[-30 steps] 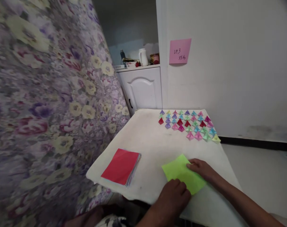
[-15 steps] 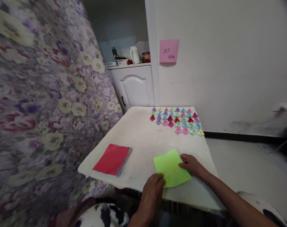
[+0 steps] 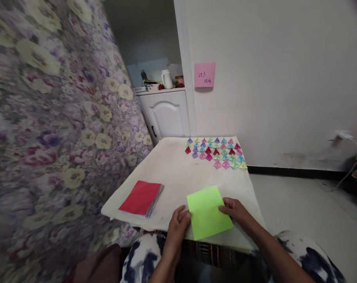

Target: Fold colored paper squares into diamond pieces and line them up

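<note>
A square sheet of bright green paper [image 3: 208,216] is held over the near part of the cream-covered table [image 3: 175,169]. My right hand [image 3: 235,210] pinches its right edge, thumb on top and fingers behind. At the left edge, my left hand [image 3: 178,224] grips the sheet with its fingers, the thumb partly hidden. The sheet looks flat, with no clear fold line. To the left lies a stack of coloured paper [image 3: 141,197], red sheet on top. Rows of small folded paper pieces [image 3: 216,151] in many colours cover the far right of the table.
A floral curtain [image 3: 63,137] hangs along the left. Behind the table stand a white cabinet [image 3: 166,116] and a wall with a pink note [image 3: 204,74]. A white jug [image 3: 167,79] is on the cabinet's ledge. My knees are below the near table edge.
My left hand has moved from the sheet's near left corner up to its left edge. The green sheet has shifted slightly left and turned a little. The camera view has shifted.
</note>
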Action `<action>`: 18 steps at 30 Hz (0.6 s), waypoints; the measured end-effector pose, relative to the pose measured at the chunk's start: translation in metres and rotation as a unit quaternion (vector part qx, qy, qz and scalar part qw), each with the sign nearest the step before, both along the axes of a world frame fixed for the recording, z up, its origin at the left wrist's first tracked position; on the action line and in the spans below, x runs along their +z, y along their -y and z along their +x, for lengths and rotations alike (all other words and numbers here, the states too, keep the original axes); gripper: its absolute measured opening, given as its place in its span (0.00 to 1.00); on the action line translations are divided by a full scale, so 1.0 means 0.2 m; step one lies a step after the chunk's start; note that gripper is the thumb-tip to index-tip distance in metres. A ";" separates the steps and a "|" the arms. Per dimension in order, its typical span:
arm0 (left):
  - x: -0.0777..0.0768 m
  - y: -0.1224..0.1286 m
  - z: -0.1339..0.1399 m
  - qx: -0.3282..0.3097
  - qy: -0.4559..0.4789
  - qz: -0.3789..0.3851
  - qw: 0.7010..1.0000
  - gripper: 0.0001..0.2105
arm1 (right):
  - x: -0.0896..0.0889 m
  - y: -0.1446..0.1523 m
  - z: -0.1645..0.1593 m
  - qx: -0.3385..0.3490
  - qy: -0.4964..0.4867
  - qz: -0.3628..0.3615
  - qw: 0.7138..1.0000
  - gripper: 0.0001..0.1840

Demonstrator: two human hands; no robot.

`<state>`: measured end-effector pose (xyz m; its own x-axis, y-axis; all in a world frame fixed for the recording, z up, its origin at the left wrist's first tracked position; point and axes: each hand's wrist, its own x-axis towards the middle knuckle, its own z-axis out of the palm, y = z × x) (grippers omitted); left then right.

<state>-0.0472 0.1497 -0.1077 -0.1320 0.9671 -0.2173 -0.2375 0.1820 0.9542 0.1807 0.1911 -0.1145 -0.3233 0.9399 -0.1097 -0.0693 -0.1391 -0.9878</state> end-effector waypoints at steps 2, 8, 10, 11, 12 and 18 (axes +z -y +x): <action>0.05 -0.02 0.03 -0.023 0.040 -0.019 0.999 0.23 | 0.04 0.01 0.00 0.002 -0.017 0.000 1.000 0.22; 0.16 -0.11 0.08 -0.045 0.088 0.039 0.994 0.16 | 0.15 0.01 0.00 -0.024 -0.052 0.012 0.998 0.16; 0.16 -0.13 0.07 -0.028 0.075 0.055 0.995 0.18 | 0.16 0.01 -0.02 -0.049 -0.062 0.017 0.997 0.13; 0.15 -0.14 0.07 -0.018 0.066 0.062 0.996 0.19 | 0.16 0.01 -0.02 -0.063 -0.063 0.019 0.996 0.13; 0.15 -0.14 0.07 -0.005 0.056 0.069 0.996 0.22 | 0.16 0.00 -0.03 -0.077 -0.063 0.021 0.995 0.12; 0.13 -0.11 0.10 0.003 0.002 0.111 0.994 0.36 | 0.14 -0.01 -0.05 -0.136 -0.076 0.035 0.987 0.14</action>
